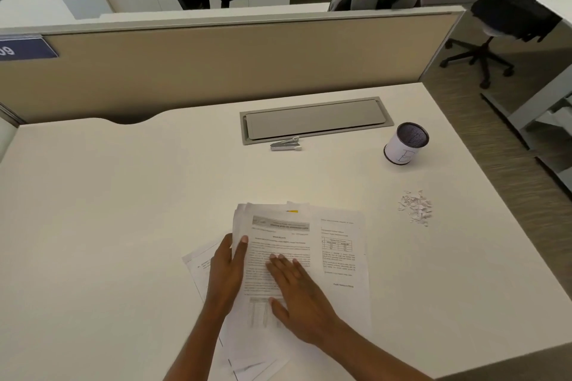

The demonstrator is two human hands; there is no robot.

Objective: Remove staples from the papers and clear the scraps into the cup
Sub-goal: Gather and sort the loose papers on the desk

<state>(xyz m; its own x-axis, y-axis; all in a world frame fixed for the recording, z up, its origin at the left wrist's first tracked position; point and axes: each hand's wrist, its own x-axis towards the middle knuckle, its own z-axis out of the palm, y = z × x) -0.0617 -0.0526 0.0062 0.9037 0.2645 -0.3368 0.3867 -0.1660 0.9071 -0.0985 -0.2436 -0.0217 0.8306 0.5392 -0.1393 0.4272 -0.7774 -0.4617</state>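
A loose pile of printed papers (337, 244) lies on the white desk near its front edge. My left hand (227, 275) grips the left edge of the top sheets, thumb on top. Flat on the top page rests my right hand (297, 294), fingers spread, holding nothing. A small heap of white paper scraps (415, 206) lies to the right of the papers. Behind the scraps stands a mesh cup (405, 144) wrapped in white paper. A silver staple remover (286, 144) lies farther back, in the middle of the desk.
A grey cable-tray lid (315, 117) is set into the desk (123, 195) behind the staple remover. A beige partition (216, 65) closes the back. The desk's right edge drops to the floor, where office chairs (507, 18) stand.
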